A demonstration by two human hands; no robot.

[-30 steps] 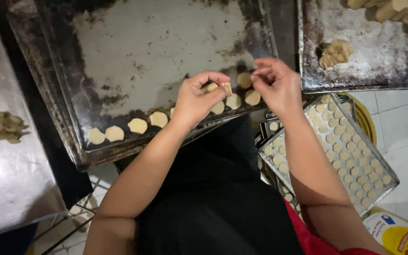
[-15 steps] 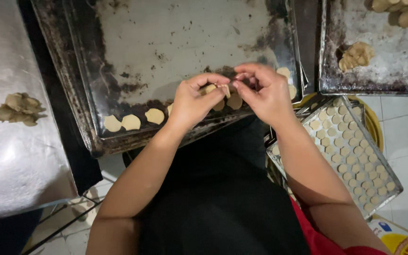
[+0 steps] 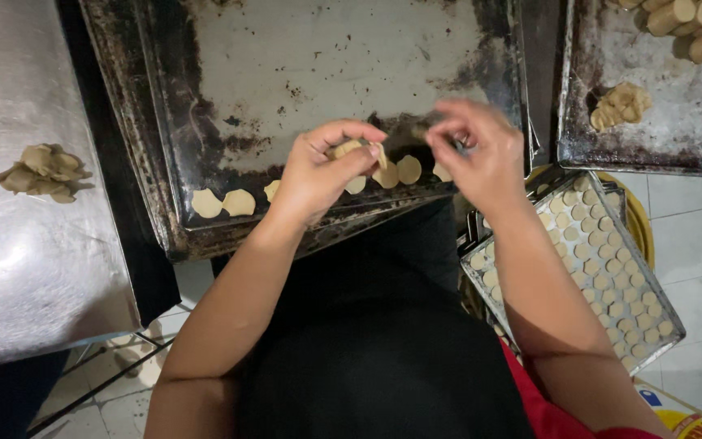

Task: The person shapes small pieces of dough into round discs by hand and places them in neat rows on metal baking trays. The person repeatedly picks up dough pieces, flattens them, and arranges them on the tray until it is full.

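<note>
Left hand (image 3: 318,171) curled tight, pinching small stack of dough discs (image 3: 357,151) between thumb and fingers. Right hand (image 3: 481,154) blurry, fingers bunched near it; can't tell if it's got anything. Both over near edge of big dark baking tray (image 3: 286,65), row of discs (image 3: 221,203) laid along there. Filled tray (image 3: 611,276) lower right over tiled floor (image 3: 692,228). Dough scraps (image 3: 41,172) on metal desk (image 3: 26,260) left. Far right, another tray (image 3: 660,138) with dough logs (image 3: 692,24).

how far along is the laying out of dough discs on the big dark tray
Early. Done: one partial row of dough discs along the near edge of the baking tray. In hand: the left hand holds thin slices; the right hand is blurred. Left: most of the tray is bare.
</note>
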